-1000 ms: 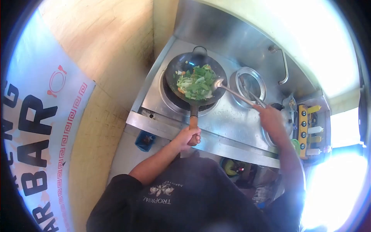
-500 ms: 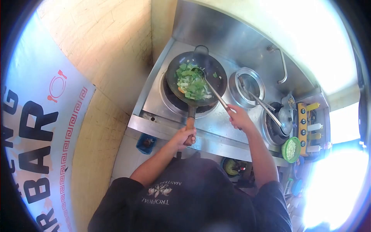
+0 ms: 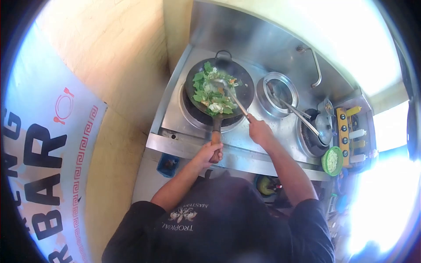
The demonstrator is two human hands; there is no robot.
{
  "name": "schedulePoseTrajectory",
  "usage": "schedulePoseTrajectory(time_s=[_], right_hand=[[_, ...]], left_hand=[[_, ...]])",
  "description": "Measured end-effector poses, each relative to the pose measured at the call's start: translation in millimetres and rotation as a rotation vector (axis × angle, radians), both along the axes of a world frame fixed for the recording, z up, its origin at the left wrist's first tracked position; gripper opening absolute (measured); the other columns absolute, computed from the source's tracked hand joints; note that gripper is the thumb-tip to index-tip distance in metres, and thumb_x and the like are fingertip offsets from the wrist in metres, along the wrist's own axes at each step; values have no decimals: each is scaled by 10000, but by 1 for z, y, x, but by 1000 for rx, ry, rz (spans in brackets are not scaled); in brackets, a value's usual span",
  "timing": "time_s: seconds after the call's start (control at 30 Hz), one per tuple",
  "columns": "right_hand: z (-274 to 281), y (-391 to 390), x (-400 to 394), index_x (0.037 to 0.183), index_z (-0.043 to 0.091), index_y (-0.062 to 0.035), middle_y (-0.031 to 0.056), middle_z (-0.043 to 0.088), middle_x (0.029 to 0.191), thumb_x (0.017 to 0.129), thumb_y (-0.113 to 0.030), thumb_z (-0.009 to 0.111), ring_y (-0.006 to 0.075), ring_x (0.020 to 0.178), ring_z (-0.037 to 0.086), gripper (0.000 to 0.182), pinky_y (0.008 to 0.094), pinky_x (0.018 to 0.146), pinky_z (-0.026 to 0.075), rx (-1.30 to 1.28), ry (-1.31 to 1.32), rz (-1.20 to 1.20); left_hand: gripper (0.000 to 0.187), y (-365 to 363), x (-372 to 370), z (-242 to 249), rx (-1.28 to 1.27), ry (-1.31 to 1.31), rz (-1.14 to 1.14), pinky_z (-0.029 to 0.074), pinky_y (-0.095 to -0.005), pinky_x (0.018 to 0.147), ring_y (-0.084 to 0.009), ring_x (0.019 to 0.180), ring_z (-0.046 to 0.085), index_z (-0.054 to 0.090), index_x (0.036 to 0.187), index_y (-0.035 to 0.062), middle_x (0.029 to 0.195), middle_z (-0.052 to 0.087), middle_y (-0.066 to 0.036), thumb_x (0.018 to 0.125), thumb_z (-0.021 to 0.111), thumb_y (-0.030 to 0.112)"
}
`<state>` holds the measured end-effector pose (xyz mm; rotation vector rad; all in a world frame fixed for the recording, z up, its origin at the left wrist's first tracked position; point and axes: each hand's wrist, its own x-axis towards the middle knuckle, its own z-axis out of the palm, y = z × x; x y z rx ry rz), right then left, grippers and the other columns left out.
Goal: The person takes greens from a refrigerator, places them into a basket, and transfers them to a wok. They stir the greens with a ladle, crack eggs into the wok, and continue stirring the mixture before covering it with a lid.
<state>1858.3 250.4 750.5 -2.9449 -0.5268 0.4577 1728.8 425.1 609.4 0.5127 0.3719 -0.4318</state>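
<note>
Black shirt [image 3: 241, 232] on the cook, short sleeves [image 3: 312, 221]; pale leaf-like emblem [image 3: 184, 215] left of centre, between pale lettering [image 3: 177, 227], apparently "TROPICAL". Left hand [image 3: 208, 154], right hand [image 3: 260, 132] bare.

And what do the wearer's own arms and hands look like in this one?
Dark short sleeves end around the elbows, part of a dark top with pale lettering and an emblem on the front. The forearms are bare, and the fingers have no gloves; no watch or bracelet shows.
</note>
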Motion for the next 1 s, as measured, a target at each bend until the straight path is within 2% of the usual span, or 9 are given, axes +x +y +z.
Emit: schedulePoseTrajectory(time_s=[0.13, 0.2, 0.23, 0.33, 0.37, 0.47, 0.57, 0.7, 1.0], right_hand=[[34, -25, -36, 1369, 371, -217, 208, 635, 857, 901, -133, 400, 381, 803, 642, 477, 495, 709, 508, -257, -5, 112], [44, -39, -25, 1328, 447, -201, 204, 634, 889, 904, -152, 420, 366, 842, 639, 428, 488, 729, 501, -206, 24, -13], [40, -55, -18, 1284, 512, -170, 168, 637, 823, 906, -177, 464, 283, 779, 651, 382, 423, 691, 501, 109, -48, 33], [74, -63, -21, 1255, 545, -139, 141, 644, 767, 898, -191, 508, 244, 689, 636, 363, 376, 664, 484, 340, 96, -108], [117, -47, -35, 1281, 523, -136, 124, 643, 765, 893, -199, 531, 223, 647, 604, 393, 359, 645, 467, 294, 303, -275], [139, -50, -56, 1286, 515, -137, 140, 646, 839, 902, -185, 496, 244, 690, 618, 388, 391, 661, 478, 241, 386, -187], [111, -71, -70, 1324, 462, -147, 155, 630, 843, 911, -167, 457, 274, 750, 633, 414, 421, 681, 493, 89, 87, 212], [60, -36, -55, 1348, 408, -150, 196, 631, 895, 905, -149, 436, 348, 835, 631, 444, 470, 739, 495, -359, 71, 62], [-26, 14, 19, 1308, 433, -198, 240, 629, 912, 899, -182, 447, 406, 881, 608, 410, 506, 759, 478, 280, -192, -24]], left_hand=[[153, 8, -13, 26, -3, 20, -2, 453, -317, 511, -154, 586, 535, 481, 920, 49, 731, 508, -46, 841, 604, 92], [146, -12, -20, 68, -36, 11, 11, 449, -323, 519, -151, 585, 523, 483, 906, 54, 729, 508, -45, 839, 607, 93], [140, -18, -24, 80, -65, 5, 27, 444, -328, 528, -148, 583, 512, 486, 892, 58, 727, 507, -43, 837, 611, 93], [144, -16, -16, 56, -36, 44, 64, 446, -323, 534, -153, 601, 515, 483, 891, 51, 727, 501, -47, 829, 612, 75], [144, -15, -13, 51, -39, 46, 55, 446, -323, 534, -153, 601, 515, 483, 891, 51, 727, 501, -47, 829, 612, 75], [148, -10, -9, 40, -4, 15, 61, 445, -321, 534, -152, 599, 512, 483, 890, 50, 731, 498, -45, 827, 616, 72], [171, -6, -9, 33, -2, 28, 51, 458, -309, 539, -149, 618, 529, 478, 931, 49, 743, 500, -37, 831, 610, 89], [161, 2, -13, 19, -78, -7, 48, 460, -308, 542, -150, 622, 522, 479, 945, 68, 767, 498, -32, 870, 599, 145], [334, 17, -14, 5, -182, 8, 19, 472, -328, 569, -159, 635, 519, 482, 1017, 93, 819, 510, -35, 910, 537, 404]])
